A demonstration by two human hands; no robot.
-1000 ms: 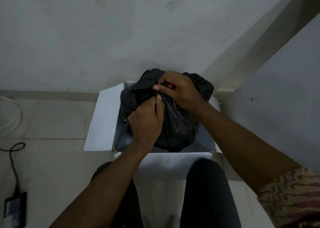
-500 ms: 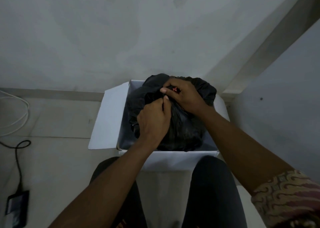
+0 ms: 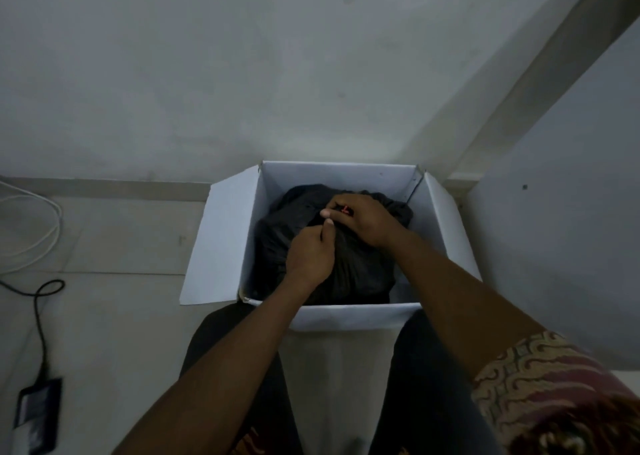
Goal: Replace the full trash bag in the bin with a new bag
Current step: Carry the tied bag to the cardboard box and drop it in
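Trash bag (image 3: pixel 360 274), black and bulging, sat inside the bin (image 3: pixel 339 177), a white cardboard box standing on the floor (image 3: pixel 121 240) against the wall (image 3: pixel 242 74), and filled most of it. Its top was gathered toward the middle, where both hands met. The left hand (image 3: pixel 310 255) was closed, its thumb and fingers curled and pinching a fold of the black plastic at the gathered neck. The right hand (image 3: pixel 367 221), just beyond it and touching it at the fingertips, lay curled over the top of the bag, its fingers clasping the bunched plastic around a small red piece (image 3: pixel 345 209); what that piece was could not be told. The box's side flaps were folded outward, the left flap (image 3: pixel 221 240) spread wide over the floor and the right flap (image 3: pixel 446 226) slanting down beside a grey panel. The person's legs (image 3: pixel 426 385), in dark trousers, flanked the box's near wall, and a patterned sleeve (image 3: pixel 554 395) covered the right upper arm. Well apart on the left, a white cable (image 3: pixel 48 236) looped over the tiles, and a black cable (image 3: pixel 40 316) ran down to a dark adapter (image 3: pixel 36 416).
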